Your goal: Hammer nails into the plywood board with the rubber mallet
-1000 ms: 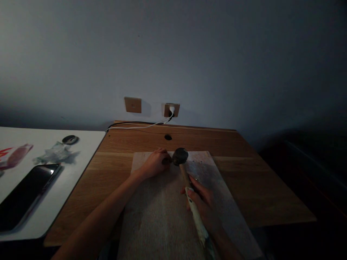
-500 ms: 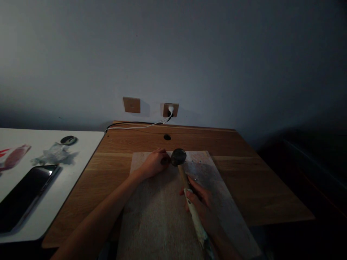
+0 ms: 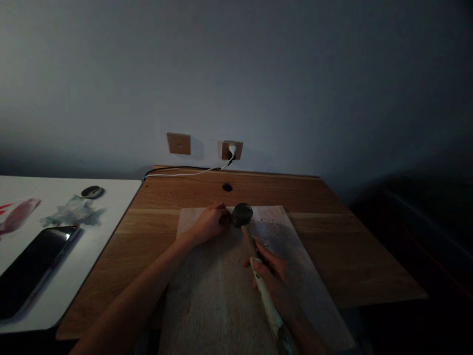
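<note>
My right hand [image 3: 271, 271] is wrapped around the handle of a hammer [image 3: 242, 215], which has a dark, round-faced head. Its wooden handle carries a pale, worn wrapping and slants down toward me. Just left of the hammer head, my left hand [image 3: 213, 222] is curled with its fingers together at the board's far edge. Whatever those fingers pinch is hidden in shadow. Both hands are over a pale, stained wooden board [image 3: 207, 296], and small specks lie on it right of the hammer head.
The board lies on a brown wooden desk [image 3: 351, 256] against the wall. To the left, a white table [image 3: 121, 190] bears a phone [image 3: 37, 266], crumpled clear plastic [image 3: 76, 212], a dark round lid-like item [image 3: 92, 192] and a red-and-white packet [image 3: 20, 214]. Cables [image 3: 185, 172] run to a wall socket [image 3: 226, 150].
Almost nothing differs. The whole view has shifted very slightly; both hands and the hammer keep their places on the board.
</note>
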Motion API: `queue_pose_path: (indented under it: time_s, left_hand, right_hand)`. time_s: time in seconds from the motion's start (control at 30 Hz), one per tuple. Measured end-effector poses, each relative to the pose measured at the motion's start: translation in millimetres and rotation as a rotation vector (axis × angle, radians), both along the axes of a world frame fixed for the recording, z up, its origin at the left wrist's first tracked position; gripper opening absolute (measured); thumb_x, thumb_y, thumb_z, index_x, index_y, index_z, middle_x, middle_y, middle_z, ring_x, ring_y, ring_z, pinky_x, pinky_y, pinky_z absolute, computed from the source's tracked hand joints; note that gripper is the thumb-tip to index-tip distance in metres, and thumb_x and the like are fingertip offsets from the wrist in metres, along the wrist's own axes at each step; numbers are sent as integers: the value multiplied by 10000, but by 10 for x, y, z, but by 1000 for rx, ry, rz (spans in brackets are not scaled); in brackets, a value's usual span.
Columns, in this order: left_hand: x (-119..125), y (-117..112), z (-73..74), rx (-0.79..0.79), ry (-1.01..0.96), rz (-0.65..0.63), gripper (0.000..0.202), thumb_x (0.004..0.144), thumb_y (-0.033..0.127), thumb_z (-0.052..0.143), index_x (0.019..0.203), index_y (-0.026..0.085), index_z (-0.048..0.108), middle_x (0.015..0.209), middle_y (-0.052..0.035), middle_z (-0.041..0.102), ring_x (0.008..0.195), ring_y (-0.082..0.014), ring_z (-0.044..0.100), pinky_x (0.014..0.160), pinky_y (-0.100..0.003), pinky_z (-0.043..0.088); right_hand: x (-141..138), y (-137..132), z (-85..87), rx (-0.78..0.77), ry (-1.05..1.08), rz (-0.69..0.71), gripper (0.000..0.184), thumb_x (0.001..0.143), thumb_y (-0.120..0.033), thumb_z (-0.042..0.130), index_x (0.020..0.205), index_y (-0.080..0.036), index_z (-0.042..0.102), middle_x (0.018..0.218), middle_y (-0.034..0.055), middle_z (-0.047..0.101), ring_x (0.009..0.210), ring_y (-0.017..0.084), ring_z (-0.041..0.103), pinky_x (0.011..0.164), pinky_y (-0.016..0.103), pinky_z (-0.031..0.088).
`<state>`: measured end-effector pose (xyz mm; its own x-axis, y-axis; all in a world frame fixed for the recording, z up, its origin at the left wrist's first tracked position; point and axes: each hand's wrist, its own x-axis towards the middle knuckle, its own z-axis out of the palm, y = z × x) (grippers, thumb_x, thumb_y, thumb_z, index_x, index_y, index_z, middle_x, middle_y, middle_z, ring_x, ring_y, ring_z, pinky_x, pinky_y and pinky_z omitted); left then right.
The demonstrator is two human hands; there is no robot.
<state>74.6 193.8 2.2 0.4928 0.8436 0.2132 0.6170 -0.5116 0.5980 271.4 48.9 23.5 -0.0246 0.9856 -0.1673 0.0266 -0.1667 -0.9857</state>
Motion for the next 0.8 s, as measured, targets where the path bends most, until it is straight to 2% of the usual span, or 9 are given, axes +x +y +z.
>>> queue_pose_path:
  time_s: [0.3, 0.43, 0.5, 0.6, 0.7, 0.8]
  left_hand:
    - [-15, 23, -38, 22, -11, -37, 156, 775, 122, 676, 897, 191, 747, 957, -70, 645, 977, -240, 609, 903, -337, 486]
    - [-13, 26, -40, 19, -22, -37, 154, 767, 103, 663, 872, 183, 743, 937, -65, 640, 944, -230, 610, 880, -331, 487]
    - [-20, 22, -29, 13, -25, -39, 160, 769, 96, 655, 876, 179, 739, 929, -64, 636, 925, -222, 607, 867, -329, 487]
    - [-25, -11, 15, 14, -35, -19, 212, 769, 124, 681, 968, 184, 725, 966, -62, 626, 927, -217, 598, 847, -328, 488]
    - [43, -101, 94, 108, -35, -18, 233, 810, 158, 680, 1040, 192, 700, 1010, -68, 625, 972, -227, 580, 867, -343, 472]
    - [242, -246, 202, 263, 76, -208, 171, 873, 182, 647, 1036, 199, 696, 991, -65, 642, 959, -227, 577, 865, -357, 444]
  right_hand:
    - [27, -8, 0, 35, -22, 23, 516, 858, -451, 632, 1317, -214, 652, 855, 17, 690, 486, 97, 540, 441, 219, 459]
    - [18, -21, 5, 24, -27, 33, 524, 857, -465, 633, 1312, -206, 655, 822, 17, 687, 478, 102, 542, 432, 222, 447]
    - [10, -38, 11, 27, -10, -23, 541, 843, -481, 649, 1312, -212, 649, 835, 22, 693, 473, 105, 543, 419, 223, 438]
    - [21, -62, 48, 63, 20, -211, 521, 810, -503, 677, 1249, -222, 672, 834, 31, 703, 468, 113, 539, 403, 224, 423]
    - [85, -55, 114, 99, 20, -365, 397, 810, -486, 670, 1091, -210, 717, 680, 11, 665, 456, 120, 510, 404, 221, 396]
    - [171, -20, 153, 98, 26, -391, 329, 823, -467, 625, 941, -178, 729, 502, -16, 569, 414, 117, 443, 392, 219, 333]
